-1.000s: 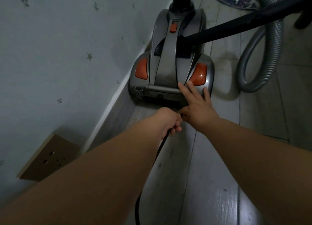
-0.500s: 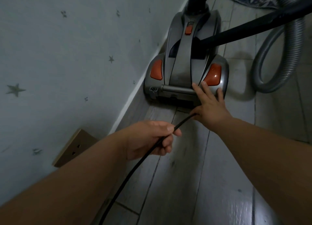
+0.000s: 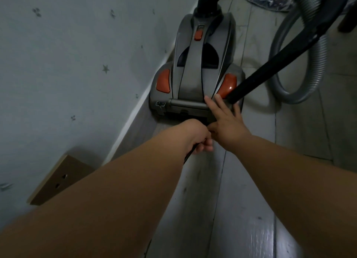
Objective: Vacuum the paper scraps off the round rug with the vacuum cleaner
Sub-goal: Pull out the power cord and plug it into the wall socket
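Note:
A grey canister vacuum cleaner [image 3: 201, 68] with orange buttons stands on the floor against the wall. My right hand [image 3: 226, 122] rests on its rear edge with straight fingers, just below the right orange button. My left hand [image 3: 199, 139] is right behind the vacuum's back and grips the black power cord [image 3: 188, 156], which runs down under my forearm. The black wand [image 3: 286, 50] crosses over the vacuum's right side. The grey ribbed hose [image 3: 316, 64] loops on the floor to the right. An edge of the patterned round rug [image 3: 270, 0] shows at the top.
A star-patterned wall [image 3: 67, 64] runs along the left with a wall socket [image 3: 58, 182] low on it. The floor [image 3: 251, 199] is pale planks. A dark furniture leg [image 3: 347, 19] stands at the upper right.
My left hand had pulled back with the cord stretched out; it has now moved forward again to the vacuum's rear, close to my right hand. The right hand stays on the vacuum.

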Tool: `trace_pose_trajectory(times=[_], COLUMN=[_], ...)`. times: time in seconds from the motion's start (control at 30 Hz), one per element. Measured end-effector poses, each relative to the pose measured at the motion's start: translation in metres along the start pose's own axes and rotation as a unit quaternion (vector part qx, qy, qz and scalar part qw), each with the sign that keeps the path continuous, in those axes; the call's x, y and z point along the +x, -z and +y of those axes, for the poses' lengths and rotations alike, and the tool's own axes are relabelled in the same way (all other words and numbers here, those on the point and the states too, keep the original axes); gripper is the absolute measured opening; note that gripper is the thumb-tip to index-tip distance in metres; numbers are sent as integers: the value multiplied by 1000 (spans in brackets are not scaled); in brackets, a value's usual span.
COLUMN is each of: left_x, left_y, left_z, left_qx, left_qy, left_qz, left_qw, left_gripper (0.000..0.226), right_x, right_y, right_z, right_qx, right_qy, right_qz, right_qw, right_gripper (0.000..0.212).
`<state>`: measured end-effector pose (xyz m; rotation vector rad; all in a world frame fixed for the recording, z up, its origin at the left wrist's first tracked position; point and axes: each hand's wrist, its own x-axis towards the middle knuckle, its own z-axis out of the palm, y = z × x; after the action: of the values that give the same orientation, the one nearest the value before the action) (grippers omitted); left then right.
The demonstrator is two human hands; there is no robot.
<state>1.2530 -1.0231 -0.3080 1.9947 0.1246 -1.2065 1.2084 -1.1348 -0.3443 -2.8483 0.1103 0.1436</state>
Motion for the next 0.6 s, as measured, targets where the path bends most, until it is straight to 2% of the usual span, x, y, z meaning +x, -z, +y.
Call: trace_pose_trajectory(times=[0.1,0.3,0.5,0.6], left_x=[-1,-18,-41,-52], left_y=[2,13,41,55], left_z=[-9,-31,-52,-58], left_qx=[-4,-62,-88,-66], left_qy=[-19,-49,-103,-119], left_qz=[26,1,-78,-153], left_qw=[999,997,988,979], left_gripper=[24,23,22,21], right_x=[2,6,5,3], right_y=[-5,-10,-7,-6], right_z=[1,4,0,-1], right_qx=[-20,-58,-74,-71], right_qy=[1,5,3,-1], right_qz=[7,-8,-12,-12], right_qw=[1000,998,997,997], right_gripper=[15,20,19,15])
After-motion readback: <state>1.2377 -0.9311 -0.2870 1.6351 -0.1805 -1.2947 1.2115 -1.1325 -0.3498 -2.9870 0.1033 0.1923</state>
